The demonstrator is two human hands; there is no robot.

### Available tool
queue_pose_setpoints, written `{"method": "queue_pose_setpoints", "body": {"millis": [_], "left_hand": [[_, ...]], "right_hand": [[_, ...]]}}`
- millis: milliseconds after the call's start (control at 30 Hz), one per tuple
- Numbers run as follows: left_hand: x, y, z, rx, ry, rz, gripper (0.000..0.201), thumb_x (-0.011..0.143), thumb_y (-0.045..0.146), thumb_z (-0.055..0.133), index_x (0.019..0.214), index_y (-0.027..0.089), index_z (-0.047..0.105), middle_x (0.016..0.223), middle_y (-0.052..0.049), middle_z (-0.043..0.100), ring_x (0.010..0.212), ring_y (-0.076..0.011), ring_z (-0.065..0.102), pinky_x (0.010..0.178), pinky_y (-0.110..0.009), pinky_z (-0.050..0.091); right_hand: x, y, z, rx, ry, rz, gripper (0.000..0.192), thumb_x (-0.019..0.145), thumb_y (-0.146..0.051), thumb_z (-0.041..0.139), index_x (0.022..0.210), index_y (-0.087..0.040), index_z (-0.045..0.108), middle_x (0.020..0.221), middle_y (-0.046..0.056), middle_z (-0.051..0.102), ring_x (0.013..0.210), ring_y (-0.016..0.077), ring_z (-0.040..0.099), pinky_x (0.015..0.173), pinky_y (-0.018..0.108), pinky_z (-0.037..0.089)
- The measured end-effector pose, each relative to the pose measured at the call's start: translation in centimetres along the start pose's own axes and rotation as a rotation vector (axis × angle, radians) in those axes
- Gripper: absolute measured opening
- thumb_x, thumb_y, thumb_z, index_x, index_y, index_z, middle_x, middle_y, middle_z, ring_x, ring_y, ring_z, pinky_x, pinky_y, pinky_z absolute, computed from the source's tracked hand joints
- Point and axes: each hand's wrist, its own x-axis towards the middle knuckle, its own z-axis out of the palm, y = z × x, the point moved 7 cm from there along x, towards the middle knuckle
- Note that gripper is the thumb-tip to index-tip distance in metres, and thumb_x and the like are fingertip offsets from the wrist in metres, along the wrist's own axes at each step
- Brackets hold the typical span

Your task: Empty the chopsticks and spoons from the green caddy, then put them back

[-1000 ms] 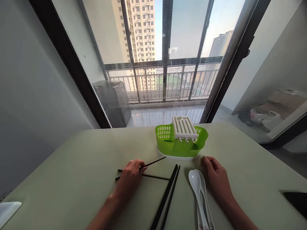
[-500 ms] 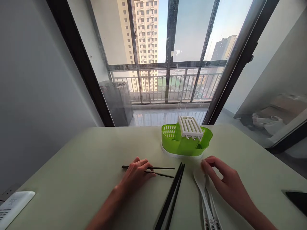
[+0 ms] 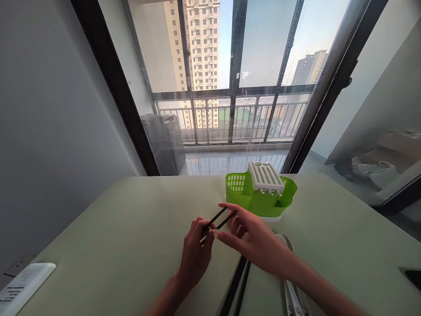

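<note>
A pale green table [image 3: 108, 228] fills the lower part of the view, its far edge running just below a tall window [image 3: 237, 66] with dark frames. Behind the glass lies a tiled balcony with a metal railing [image 3: 230, 118], and a dark bin [image 3: 162, 140] stands at its left end. High-rise blocks [image 3: 197, 44] stand outside under a clear, bright sky, and daylight falls across the table. A plain grey wall [image 3: 49, 123] closes the left side. To the right, a glass pane reflects bags and boxes.
</note>
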Motion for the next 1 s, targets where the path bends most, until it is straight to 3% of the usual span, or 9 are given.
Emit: {"method": "queue_pose_setpoints", "body": {"millis": [100, 167, 300, 433, 633, 833, 1000], "left_hand": [[-0.7, 0.6, 0.8, -0.111, -0.071, -0.06, 0.022, 0.103, 0.036, 0.047, 0.092, 0.023, 0.061, 0.097, -0.005, 0.065, 0.076, -0.0156, 0.06, 0.07, -0.026, 0.056], [-0.9, 0.9, 0.8, -0.117, -0.074, -0.053, 0.022, 0.103, 0.035, 0.047, 0.092, 0.023, 0.062, 0.105, -0.007, 0.065, 0.084, -0.0182, 0.061, 0.075, -0.029, 0.056], [-1.4, 1.3, 1.3, -0.096, -0.096, 0.034, 0.017, 0.101, 0.031, 0.053, 0.095, 0.024, 0.067, 0.115, -0.01, 0.065, 0.104, -0.0237, 0.062, 0.089, -0.035, 0.054], [-2.1, 1.5, 3.4, -0.156, -0.276, 0.056, 0.02, 0.102, 0.026, 0.056, 0.098, 0.027, 0.075, 0.105, -0.007, 0.075, 0.105, -0.0242, 0.064, 0.099, -0.037, 0.048], [-2.3, 1.2, 4.6, -0.224, -0.382, -0.07, 0.022, 0.1, 0.033, 0.061, 0.101, 0.029, 0.082, 0.097, -0.006, 0.08, 0.095, -0.0242, 0.071, 0.091, -0.035, 0.052], [-2.4, 0.5, 4.9, -0.25, -0.435, -0.172, 0.022, 0.098, 0.039, 0.064, 0.104, 0.031, 0.083, 0.096, -0.003, 0.082, 0.086, -0.0238, 0.075, 0.081, -0.032, 0.055], [-2.7, -0.2, 4.9, -0.232, -0.474, -0.221, 0.021, 0.095, 0.042, 0.068, 0.101, 0.03, 0.084, 0.092, -0.001, 0.082, 0.08, -0.0221, 0.074, 0.077, -0.03, 0.053]], "right_hand": [[0.9, -2.9, 0.6, -0.036, 0.061, -0.117, 0.024, 0.098, -0.046, 0.059, 0.099, -0.024, 0.07, 0.093, 0.001, 0.062, 0.071, 0.012, 0.06, 0.067, 0.026, 0.053], [0.8, -4.1, 0.7, -0.069, 0.087, -0.194, 0.032, 0.103, -0.04, 0.053, 0.078, -0.022, 0.063, 0.089, 0.001, 0.06, 0.07, 0.012, 0.058, 0.065, 0.026, 0.05], [0.0, -4.8, 0.0, -0.163, 0.101, -0.292, 0.029, 0.106, -0.034, 0.047, 0.08, -0.022, 0.056, 0.086, 0.0, 0.057, 0.066, 0.0106, 0.055, 0.061, 0.025, 0.045], [-0.7, -4.4, -2.0, -0.253, 0.125, -0.285, 0.032, 0.106, -0.036, 0.049, 0.077, -0.023, 0.051, 0.08, -0.002, 0.054, 0.061, 0.0098, 0.05, 0.058, 0.024, 0.042], [-1.1, -3.6, -3.8, -0.261, 0.112, -0.233, 0.035, 0.106, -0.039, 0.049, 0.075, -0.023, 0.052, 0.074, -0.003, 0.054, 0.059, 0.0095, 0.049, 0.055, 0.024, 0.041], [-0.8, -3.9, -3.6, -0.315, 0.109, -0.243, 0.043, 0.106, -0.041, 0.048, 0.067, -0.022, 0.045, 0.068, -0.003, 0.048, 0.056, 0.0094, 0.045, 0.053, 0.025, 0.039], [-1.2, -4.6, -3.5, -0.333, 0.081, -0.268, 0.034, 0.105, -0.038, 0.051, 0.074, -0.023, 0.055, 0.074, -0.002, 0.056, 0.057, 0.0096, 0.05, 0.053, 0.025, 0.043]]}}
